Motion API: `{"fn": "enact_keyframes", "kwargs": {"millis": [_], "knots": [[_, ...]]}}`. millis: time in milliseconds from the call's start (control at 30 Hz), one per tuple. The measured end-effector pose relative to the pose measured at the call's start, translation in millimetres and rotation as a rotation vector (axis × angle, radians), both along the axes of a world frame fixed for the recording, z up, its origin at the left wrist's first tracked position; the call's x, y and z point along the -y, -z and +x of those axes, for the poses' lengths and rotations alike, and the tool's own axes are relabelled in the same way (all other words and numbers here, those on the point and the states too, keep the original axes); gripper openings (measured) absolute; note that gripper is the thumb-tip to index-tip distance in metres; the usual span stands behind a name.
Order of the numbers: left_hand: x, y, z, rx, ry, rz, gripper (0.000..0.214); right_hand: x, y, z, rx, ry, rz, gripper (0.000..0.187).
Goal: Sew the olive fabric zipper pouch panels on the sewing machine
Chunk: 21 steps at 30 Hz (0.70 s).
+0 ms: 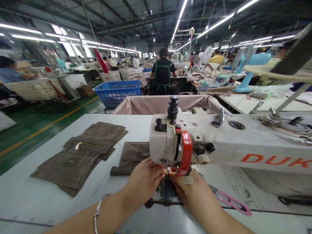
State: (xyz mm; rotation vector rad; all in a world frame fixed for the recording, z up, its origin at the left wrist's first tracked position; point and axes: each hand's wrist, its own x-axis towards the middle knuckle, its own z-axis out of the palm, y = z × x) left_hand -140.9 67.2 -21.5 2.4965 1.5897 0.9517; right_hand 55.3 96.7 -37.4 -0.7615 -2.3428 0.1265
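A white sewing machine (219,139) with a red guard (186,151) on its head spans the table. My left hand (143,182) and my right hand (192,188) meet just under the head, fingers pinched together at the needle area; what they pinch is too small to make out. A silver bracelet (98,209) circles my left wrist. A brown fabric piece (131,157) lies flat just behind my left hand, partly under the machine head.
Stacked brown fabric pieces, one with a gold zipper (86,144), lie at the table's left. Pink thread snips (231,201) rest right of my hand. A cloth bin (158,104) and a blue crate (118,92) stand behind; other people work at far tables.
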Motion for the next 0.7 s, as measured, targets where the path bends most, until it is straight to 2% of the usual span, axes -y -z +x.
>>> {"fn": "enact_keyframes", "kwargs": {"millis": [200, 333, 400, 500, 600, 700], "knots": [[0.4, 1.9, -1.1, 0.009, 0.015, 0.065, 0.019, 1.8, -1.2, -6.0, 0.03, 0.046, -0.006, 0.022], [-1.9, 18.2, -13.6, -0.065, -0.031, 0.118, 0.02, 1.0, 0.6, -11.9, 0.114, 0.118, 0.04, 0.014], [-6.1, 27.9, -21.0, -0.1, 0.023, 0.118, 0.017, -2.7, 4.9, -15.2, 0.149, 0.132, 0.056, 0.011], [-11.2, 35.6, -27.0, -0.114, 0.071, 0.145, 0.018, -8.3, 9.7, -21.7, 0.172, 0.125, 0.058, 0.017], [-14.8, 33.9, -26.9, -0.118, 0.038, 0.092, 0.016, -9.7, 7.7, -24.8, 0.144, 0.11, 0.043, 0.012], [-13.8, 22.1, -27.9, -0.159, 0.009, 0.014, 0.019, -4.7, 0.1, -16.3, 0.081, 0.08, 0.013, 0.009]]}}
